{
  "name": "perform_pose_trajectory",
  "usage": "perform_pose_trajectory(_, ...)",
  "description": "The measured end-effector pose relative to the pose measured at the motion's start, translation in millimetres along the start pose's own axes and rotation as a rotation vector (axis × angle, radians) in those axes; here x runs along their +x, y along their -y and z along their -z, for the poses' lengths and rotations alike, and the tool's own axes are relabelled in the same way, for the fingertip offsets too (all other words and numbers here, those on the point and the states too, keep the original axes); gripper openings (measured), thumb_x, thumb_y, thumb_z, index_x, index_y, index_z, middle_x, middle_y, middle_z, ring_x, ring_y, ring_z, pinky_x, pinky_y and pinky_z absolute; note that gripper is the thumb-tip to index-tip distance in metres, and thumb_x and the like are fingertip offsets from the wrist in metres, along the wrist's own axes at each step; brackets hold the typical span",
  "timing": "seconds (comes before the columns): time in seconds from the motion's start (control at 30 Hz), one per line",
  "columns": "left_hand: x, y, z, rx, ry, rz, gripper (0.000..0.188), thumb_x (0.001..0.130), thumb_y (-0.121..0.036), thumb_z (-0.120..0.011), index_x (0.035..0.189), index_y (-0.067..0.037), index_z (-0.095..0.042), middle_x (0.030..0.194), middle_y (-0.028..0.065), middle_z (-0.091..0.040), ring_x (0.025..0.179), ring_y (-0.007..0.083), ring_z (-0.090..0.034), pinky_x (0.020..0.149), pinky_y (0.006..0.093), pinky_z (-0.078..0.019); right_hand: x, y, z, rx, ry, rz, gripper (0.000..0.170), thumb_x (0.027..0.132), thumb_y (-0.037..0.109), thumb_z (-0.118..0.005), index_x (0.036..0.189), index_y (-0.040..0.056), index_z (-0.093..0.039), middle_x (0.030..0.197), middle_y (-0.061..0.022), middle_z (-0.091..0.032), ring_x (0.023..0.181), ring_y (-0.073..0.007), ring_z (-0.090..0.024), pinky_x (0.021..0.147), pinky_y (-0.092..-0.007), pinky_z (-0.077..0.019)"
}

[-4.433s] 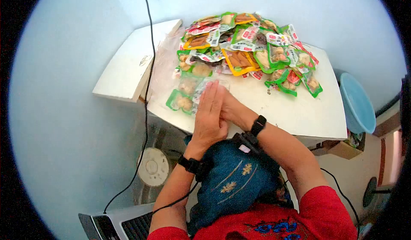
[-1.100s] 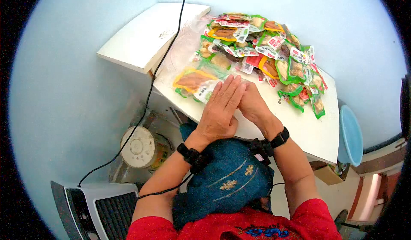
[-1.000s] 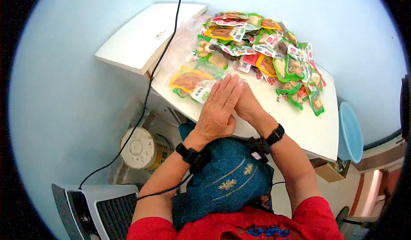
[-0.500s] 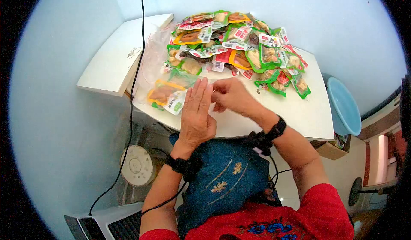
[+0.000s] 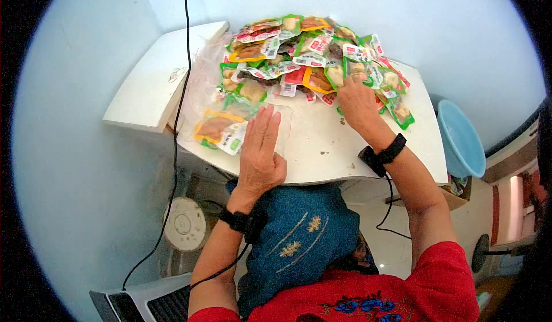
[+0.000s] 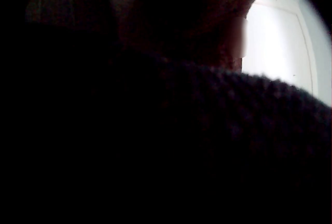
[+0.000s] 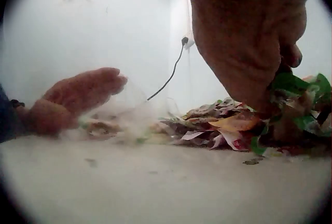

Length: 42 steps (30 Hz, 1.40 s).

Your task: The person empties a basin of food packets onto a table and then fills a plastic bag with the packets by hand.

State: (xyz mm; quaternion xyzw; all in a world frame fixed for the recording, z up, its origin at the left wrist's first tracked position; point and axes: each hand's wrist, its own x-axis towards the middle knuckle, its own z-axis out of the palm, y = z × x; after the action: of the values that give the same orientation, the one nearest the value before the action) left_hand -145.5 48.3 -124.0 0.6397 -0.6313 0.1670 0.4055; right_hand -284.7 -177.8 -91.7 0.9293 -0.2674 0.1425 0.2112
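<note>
My left hand (image 5: 261,149) lies with straight fingers on a clear plastic bag (image 5: 284,125) at the table's left part. Inside the bag, left of the fingertips, shows a yellow-edged snack packet (image 5: 215,126) with brown food. My right hand (image 5: 357,104) is at the right front of a heap of sealed snack packets (image 5: 313,43). Its fingers curl down onto a green-edged packet (image 7: 290,85), which they pinch in the right wrist view; the fingertips are partly hidden. That view also shows the left hand (image 7: 78,99) low over the table. The left wrist view is mostly dark.
The heap spreads over the back of the white table (image 5: 397,161). A white board (image 5: 146,83) adjoins it on the left. A black cable (image 5: 185,63) hangs across the left side. A blue basin (image 5: 460,138) stands beyond the right edge, a lidded bucket (image 5: 187,224) below left.
A yellow-edged packet has come into the bag since the oldest frame. My right hand has left the bag's mouth beside the left hand and moved right to the heap. The left hand stays on the bag.
</note>
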Motion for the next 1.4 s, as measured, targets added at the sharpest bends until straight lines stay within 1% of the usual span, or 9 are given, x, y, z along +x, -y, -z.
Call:
perform_pose_trajectory(0.3,1.0,-2.2,0.0,-0.020,-0.008,0.018,0.076,0.064,0.005,-0.047,0.139,0.003,-0.038,0.145,0.0231,-0.037,0.137,0.0389,-0.034,0.112,0.0507,-0.0262,-26.8,47.3,50.4,0.734,0.183,0.263,0.016,0.079,0.019,-0.067,0.084,0.0033,-0.068,0.085,-0.0131,-0.065,0.080,-0.0324,-0.064,0.071,-0.0456,-0.0516)
perform_pose_trajectory(0.4,1.1,-3.6,1.5,-0.015,-0.008,0.029,0.076,0.064,0.005,-0.047,0.139,0.003,-0.038,0.145,0.0233,-0.037,0.136,0.0390,-0.034,0.112,0.0507,-0.0262,-13.2,31.9,26.5,0.833,-0.042,0.088,0.019,0.077,0.019,-0.072,0.087,0.0037,-0.069,0.092,-0.0133,-0.066,0.079,-0.0266,-0.064,0.065,-0.0405,-0.0501)
perform_pose_trajectory(0.53,1.7,-2.8,0.9,-0.028,-0.019,0.021,0.076,0.064,0.005,-0.048,0.139,0.002,-0.038,0.145,0.0234,-0.037,0.136,0.0390,-0.035,0.112,0.0509,-0.0267,4.9,15.5,1.5,0.597,-0.186,0.197,0.055,0.071,0.024,-0.076,0.118,-0.0012,-0.060,0.121,-0.0228,-0.058,0.112,-0.0339,-0.056,0.095,-0.0404,-0.0449)
perform_pose_trajectory(0.73,-0.8,3.1,-1.2,-0.039,-0.010,0.011,0.079,0.062,0.002,-0.051,0.140,0.002,-0.037,0.144,0.0251,-0.038,0.135,0.0422,-0.034,0.113,0.0502,-0.0252,21.7,12.4,0.0,0.660,0.276,0.200,0.077,0.065,0.035,-0.078,0.126,-0.0043,-0.054,0.136,-0.0272,-0.047,0.129,-0.0378,-0.041,0.106,-0.0386,-0.0364)
perform_pose_trajectory(0.77,-0.8,2.0,-1.1,-0.022,0.006,0.028,0.079,0.062,0.003,-0.050,0.140,0.002,-0.037,0.144,0.0248,-0.037,0.135,0.0416,-0.034,0.113,0.0503,-0.0255,18.3,10.6,-23.6,0.522,-0.028,0.327,0.073,0.063,0.040,-0.079,0.116,-0.0064,-0.058,0.125,-0.0268,-0.054,0.117,-0.0388,-0.049,0.099,-0.0397,-0.0412)
perform_pose_trajectory(0.87,0.2,-1.5,1.8,-0.042,0.005,0.043,0.076,0.064,0.003,-0.049,0.139,0.002,-0.038,0.146,0.0221,-0.036,0.136,0.0395,-0.033,0.113,0.0512,-0.0251,19.6,14.7,19.5,0.618,0.406,0.234,0.068,0.061,0.045,-0.081,0.102,-0.0058,-0.060,0.108,-0.0235,-0.059,0.102,-0.0370,-0.054,0.089,-0.0410,-0.0440)
perform_pose_trajectory(0.9,-0.5,-1.4,1.9,-0.058,-0.002,0.041,0.076,0.064,0.003,-0.049,0.139,0.002,-0.038,0.146,0.0219,-0.036,0.137,0.0394,-0.033,0.113,0.0513,-0.0250,17.1,16.9,16.1,0.642,0.307,0.268,0.066,0.060,0.047,-0.082,0.096,-0.0036,-0.059,0.093,-0.0190,-0.058,0.089,-0.0328,-0.055,0.079,-0.0401,-0.0446)
perform_pose_trajectory(1.1,0.7,-3.1,2.8,-0.056,-0.009,0.056,0.075,0.065,0.003,-0.049,0.139,0.002,-0.038,0.147,0.0215,-0.035,0.137,0.0389,-0.032,0.113,0.0500,-0.0257,-2.3,15.6,19.6,0.867,0.286,0.020,0.063,0.062,0.037,-0.085,0.102,-0.0039,-0.057,0.089,-0.0132,-0.059,0.081,-0.0246,-0.056,0.070,-0.0352,-0.0449)
perform_pose_trajectory(1.4,-0.7,1.3,-2.1,-0.058,-0.016,0.043,0.078,0.063,0.004,-0.049,0.140,0.001,-0.038,0.144,0.0246,-0.038,0.135,0.0409,-0.034,0.114,0.0483,-0.0250,-21.4,-4.0,31.1,1.193,0.731,-0.234,0.034,0.081,0.027,-0.071,0.087,-0.0038,-0.059,0.079,-0.0049,-0.058,0.072,-0.0121,-0.054,0.062,-0.0281,-0.0456)
